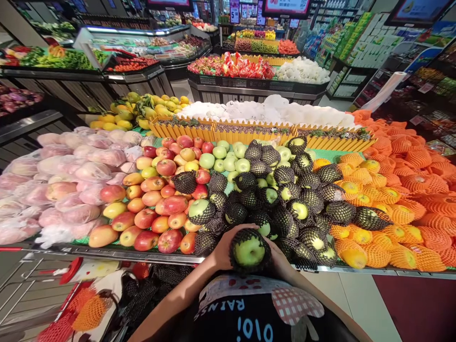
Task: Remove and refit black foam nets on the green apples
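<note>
Green apple (249, 250) in black foam netting sits cupped between left hand (223, 248) and right hand (280, 259), both grips closed around it.

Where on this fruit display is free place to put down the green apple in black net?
Little room. Both hands, left hand and right hand, hold the netted apple over the crowded front edge. Green mat shows bare behind the netted apples, before the yellow fence. Red apples and orange-netted fruit lie packed.

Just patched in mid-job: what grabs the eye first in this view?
A green apple in a black foam net, cupped by the left hand and right hand at bottom centre. Behind it lies a heap of netted green apples, with red apples to the left and orange-netted fruit to the right.
</note>
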A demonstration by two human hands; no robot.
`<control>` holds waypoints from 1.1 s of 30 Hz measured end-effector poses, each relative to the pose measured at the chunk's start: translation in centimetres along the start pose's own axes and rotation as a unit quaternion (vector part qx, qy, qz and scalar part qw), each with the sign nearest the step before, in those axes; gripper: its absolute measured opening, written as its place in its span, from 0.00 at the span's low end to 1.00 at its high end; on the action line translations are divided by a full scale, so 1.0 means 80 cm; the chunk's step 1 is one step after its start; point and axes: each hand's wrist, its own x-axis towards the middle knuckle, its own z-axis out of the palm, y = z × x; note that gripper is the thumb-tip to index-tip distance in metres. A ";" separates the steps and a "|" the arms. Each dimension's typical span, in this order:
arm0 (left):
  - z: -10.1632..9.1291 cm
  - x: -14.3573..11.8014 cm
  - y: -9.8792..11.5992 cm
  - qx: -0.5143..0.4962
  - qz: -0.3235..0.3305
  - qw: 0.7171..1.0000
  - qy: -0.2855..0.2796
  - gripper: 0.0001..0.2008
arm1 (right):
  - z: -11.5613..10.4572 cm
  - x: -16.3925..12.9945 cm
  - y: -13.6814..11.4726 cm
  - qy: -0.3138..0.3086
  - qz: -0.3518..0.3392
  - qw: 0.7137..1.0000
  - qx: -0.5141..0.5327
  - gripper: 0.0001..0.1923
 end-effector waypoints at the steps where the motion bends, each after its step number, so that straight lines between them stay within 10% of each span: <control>1: -0.004 0.003 0.002 0.019 -0.002 0.999 0.032 0.41 | 0.001 0.000 -0.002 -0.029 0.011 0.999 0.012 0.31; 6: -0.050 0.045 0.011 0.199 -0.035 0.935 0.293 0.47 | 0.008 -0.006 -0.022 -0.138 0.030 0.990 0.017 0.26; 10: -0.094 0.078 0.004 0.245 -0.089 0.890 0.375 0.46 | 0.007 -0.006 -0.027 -0.143 0.004 0.990 0.000 0.22; 20: -0.098 0.111 -0.024 0.565 -0.394 0.703 0.180 0.44 | 0.001 0.004 -0.019 -0.143 -0.013 0.989 -0.014 0.17; 33: -0.095 0.145 -0.074 0.532 -0.422 0.723 0.127 0.44 | 0.000 0.013 -0.016 -0.151 -0.008 0.988 -0.022 0.17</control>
